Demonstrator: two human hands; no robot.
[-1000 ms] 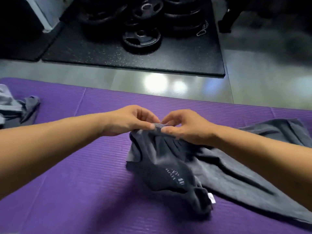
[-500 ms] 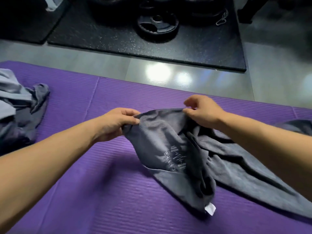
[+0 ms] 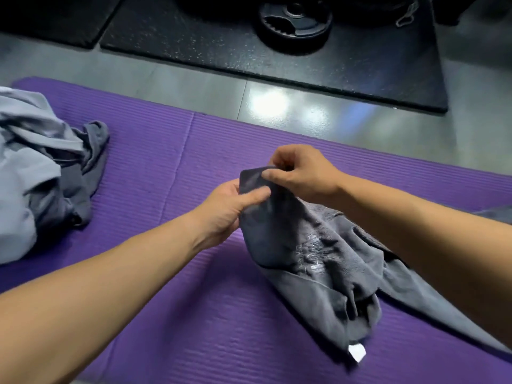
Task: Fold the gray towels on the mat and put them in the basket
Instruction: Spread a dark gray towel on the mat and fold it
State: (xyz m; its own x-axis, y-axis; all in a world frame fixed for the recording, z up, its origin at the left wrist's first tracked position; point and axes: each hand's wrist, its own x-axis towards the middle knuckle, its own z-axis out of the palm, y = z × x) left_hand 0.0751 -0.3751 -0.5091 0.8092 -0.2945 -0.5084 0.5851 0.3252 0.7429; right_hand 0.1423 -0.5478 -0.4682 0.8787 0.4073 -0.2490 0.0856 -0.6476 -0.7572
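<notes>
At the far left of the purple mat (image 3: pixel 166 162) lies a crumpled pile of gray cloth (image 3: pixel 41 173), well apart from the work. It shows a paler and a darker shade, so it probably holds at least two pieces, but the exact number cannot be told. Near mid-frame the left hand (image 3: pixel 230 209) grips the dark gray towel (image 3: pixel 313 256) just below its raised top edge, thumb laid across the front and fingers wrapped behind. The towel's upper end is lifted off the mat, while its bunched lower part trails down to the right and rests on the mat, with a white tag (image 3: pixel 356 353) at its lowest corner. Just beside the left hand, the right hand (image 3: pixel 302 173) pinches the same top edge between thumb and forefinger, its remaining fingers curled in. The step in hand appears to be finding an edge to spread the towel before folding. To do it well, slide the hands apart along the hem until each holds a corner, pull the edge taut, then lay the cloth flat on the mat (a bunched start gives a crooked fold). Count: two hands, one towel in hand, one tag, one pile, one mat, and one weight plate (image 3: pixel 295 22) plainly in view beyond it. No basket is in view.
</notes>
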